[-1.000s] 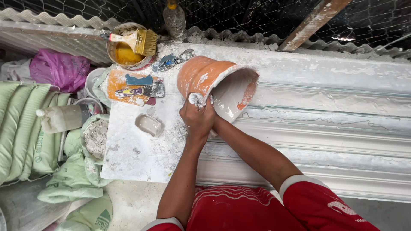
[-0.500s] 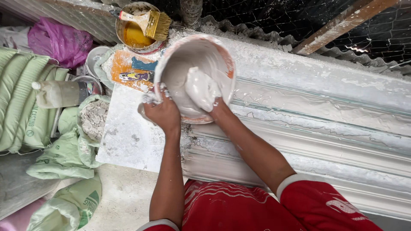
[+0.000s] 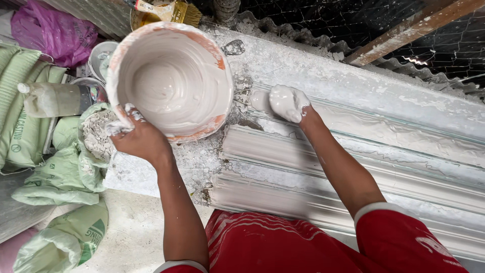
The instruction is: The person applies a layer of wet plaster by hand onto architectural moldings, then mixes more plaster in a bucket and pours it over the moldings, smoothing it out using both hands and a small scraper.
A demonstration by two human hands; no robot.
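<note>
Hands working wet plaster at the tabletop.
Left hand [image 3: 139, 139] fingers are gripping the bucket [image 3: 171, 81] rim; right hand [image 3: 289, 102], plaster-coated, is pressing the ridged mould [image 3: 353, 167], fingers curled narrow.

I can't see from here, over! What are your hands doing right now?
Left hand gripping orange bowl rim. Right hand, coated in white plaster, pressed on ridged moulding. Nothing blocking either hand.
</note>
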